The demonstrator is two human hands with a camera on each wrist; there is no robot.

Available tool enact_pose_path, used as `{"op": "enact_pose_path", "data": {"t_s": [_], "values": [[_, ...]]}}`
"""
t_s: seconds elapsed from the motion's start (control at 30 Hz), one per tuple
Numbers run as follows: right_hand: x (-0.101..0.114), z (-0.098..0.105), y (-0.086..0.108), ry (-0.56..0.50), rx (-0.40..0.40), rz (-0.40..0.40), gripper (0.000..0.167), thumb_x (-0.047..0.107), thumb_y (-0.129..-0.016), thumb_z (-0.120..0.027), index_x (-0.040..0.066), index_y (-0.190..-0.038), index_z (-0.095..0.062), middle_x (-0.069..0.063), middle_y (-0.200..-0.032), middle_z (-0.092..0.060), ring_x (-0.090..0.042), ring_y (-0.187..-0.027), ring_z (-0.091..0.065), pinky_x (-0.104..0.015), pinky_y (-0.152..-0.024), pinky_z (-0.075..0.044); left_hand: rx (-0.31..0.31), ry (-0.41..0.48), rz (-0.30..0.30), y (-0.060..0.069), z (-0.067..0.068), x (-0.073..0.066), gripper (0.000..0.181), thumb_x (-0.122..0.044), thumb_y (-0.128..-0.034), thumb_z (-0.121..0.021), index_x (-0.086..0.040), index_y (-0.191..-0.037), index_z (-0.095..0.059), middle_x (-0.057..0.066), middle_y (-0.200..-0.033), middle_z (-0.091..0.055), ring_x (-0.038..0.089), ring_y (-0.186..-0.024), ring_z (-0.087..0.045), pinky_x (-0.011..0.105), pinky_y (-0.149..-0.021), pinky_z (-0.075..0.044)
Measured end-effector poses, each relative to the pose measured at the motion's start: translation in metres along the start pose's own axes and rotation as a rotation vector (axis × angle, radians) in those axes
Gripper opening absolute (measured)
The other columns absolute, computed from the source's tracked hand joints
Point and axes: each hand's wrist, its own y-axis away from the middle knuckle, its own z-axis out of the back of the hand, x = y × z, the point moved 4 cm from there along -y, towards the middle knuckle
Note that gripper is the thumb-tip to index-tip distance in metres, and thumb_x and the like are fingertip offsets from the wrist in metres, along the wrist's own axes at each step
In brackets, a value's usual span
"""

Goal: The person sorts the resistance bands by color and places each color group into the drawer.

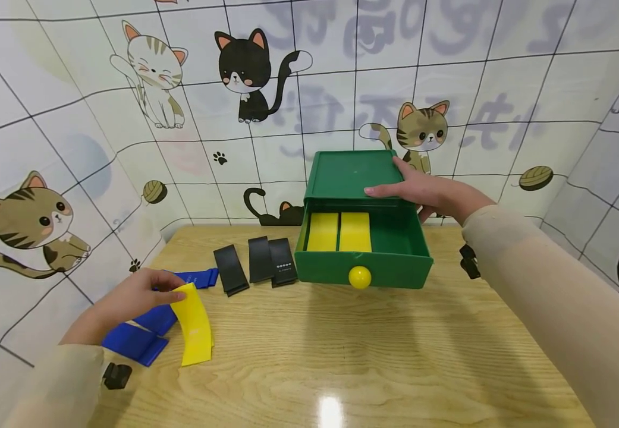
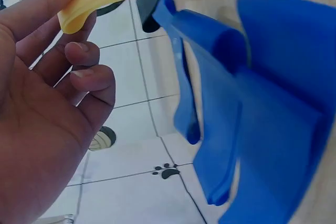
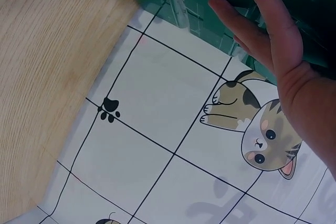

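My left hand [image 1: 132, 297] pinches one end of a folded yellow elastic band [image 1: 195, 333], which hangs over the table. Below and beside that hand lie several folded blue elastic bands [image 1: 135, 343], seen close up in the left wrist view. My right hand [image 1: 421, 187] rests on the right side of a green drawer box [image 1: 354, 172], its fingers spread fairly straight over the top and side; some fingertips are hidden in the head view. The drawer [image 1: 320, 267] is pulled out, its round yellow knob [image 1: 360, 277] facing me. Two yellow bands [image 1: 355, 232] lie side by side in its left part.
Three folded black bands [image 1: 231, 269] lie on the wooden table [image 1: 298, 368] between the blue bands and the box. A white cloth wall [image 1: 330, 107] with cat drawings and grid lines stands behind and at both sides.
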Motion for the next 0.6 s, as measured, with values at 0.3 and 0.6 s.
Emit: {"op": "enact_pose_path", "data": {"t_s": [0.3, 0.6], "values": [[0.001, 0.0, -0.001, 0.031, 0.003, 0.005, 0.126, 0.078, -0.092, -0.062, 0.038, -0.161, 0.035, -0.027, -0.178, 0.002, -0.056, -0.152, -0.037, -0.061, -0.097, -0.059, -0.037, -0.01, -0.08, 0.001, 0.015, -0.027, 0.037, -0.03, -0.108, -0.064, -0.003, -0.133, -0.071, 0.005, -0.111, -0.073, 0.019, -0.095, -0.062, 0.028, -0.077, -0.057], [0.0, 0.001, -0.001, 0.032, 0.004, 0.006, 0.126, 0.077, -0.092, -0.062, 0.037, -0.161, 0.035, -0.027, -0.178, 0.001, -0.057, -0.152, -0.036, -0.061, -0.096, -0.059, -0.06, -0.039, -0.154, -0.001, 0.031, -0.065, 0.034, -0.027, -0.1091, -0.063, -0.005, -0.133, -0.07, 0.005, -0.107, -0.071, 0.021, -0.093, -0.06, 0.024, -0.076, -0.055]]}}
